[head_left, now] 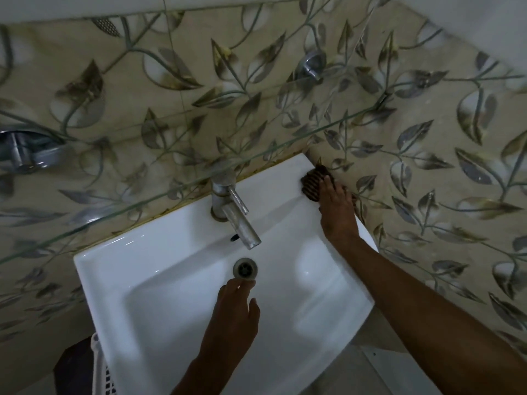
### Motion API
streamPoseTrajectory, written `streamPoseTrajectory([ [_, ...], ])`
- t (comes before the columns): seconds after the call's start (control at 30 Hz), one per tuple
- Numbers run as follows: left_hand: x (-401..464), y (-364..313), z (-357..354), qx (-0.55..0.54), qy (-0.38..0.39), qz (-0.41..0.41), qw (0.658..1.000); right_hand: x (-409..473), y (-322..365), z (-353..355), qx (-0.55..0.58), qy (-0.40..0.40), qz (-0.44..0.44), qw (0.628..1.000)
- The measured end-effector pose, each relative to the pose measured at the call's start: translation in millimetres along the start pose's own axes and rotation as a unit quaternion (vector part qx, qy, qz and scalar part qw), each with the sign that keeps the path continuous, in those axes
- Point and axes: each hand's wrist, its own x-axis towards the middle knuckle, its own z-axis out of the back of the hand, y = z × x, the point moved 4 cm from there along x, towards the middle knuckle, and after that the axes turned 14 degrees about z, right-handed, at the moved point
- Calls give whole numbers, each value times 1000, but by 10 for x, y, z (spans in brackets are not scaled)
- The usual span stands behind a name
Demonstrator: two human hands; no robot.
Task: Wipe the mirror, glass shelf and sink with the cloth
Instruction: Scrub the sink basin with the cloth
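A white ceramic sink (176,303) fills the lower middle of the view. My right hand (338,208) presses a dark striped cloth (313,182) flat on the sink's far right rim, close to the tiled wall. My left hand (233,309) hovers over the basin just below the drain (245,268), fingers loosely apart and holding nothing. A clear glass shelf (159,192) runs diagonally above the sink, its edge crossing over the tap. The mirror is out of view.
A chrome tap (232,212) stands at the sink's back rim, spout pointing into the basin. Chrome shelf brackets sit at the left (25,151) and upper right (313,64) on the leaf-patterned tiles. A white plastic basket (101,369) stands at the sink's lower left.
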Motion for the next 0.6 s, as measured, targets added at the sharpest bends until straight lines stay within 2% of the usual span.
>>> streamPoseTrajectory([
  [0.1,44,-84,44,-2,-23,6,1000,488,118,28,53,11,24,998],
  [0.27,76,-74,225,-45,-61,2,997,780,223,-12,102,15,150,983],
  [0.3,69,-39,281,-58,-78,3,995,769,139,2,109,2,146,983],
  [0.4,40,76,436,-73,-123,11,990,710,30,-7,129,-39,62,989],
  [0.5,31,146,548,-94,-145,33,984,590,576,-1,163,-66,74,982],
  [0.6,28,160,631,-106,-154,38,982,240,1343,21,199,-86,207,954],
])
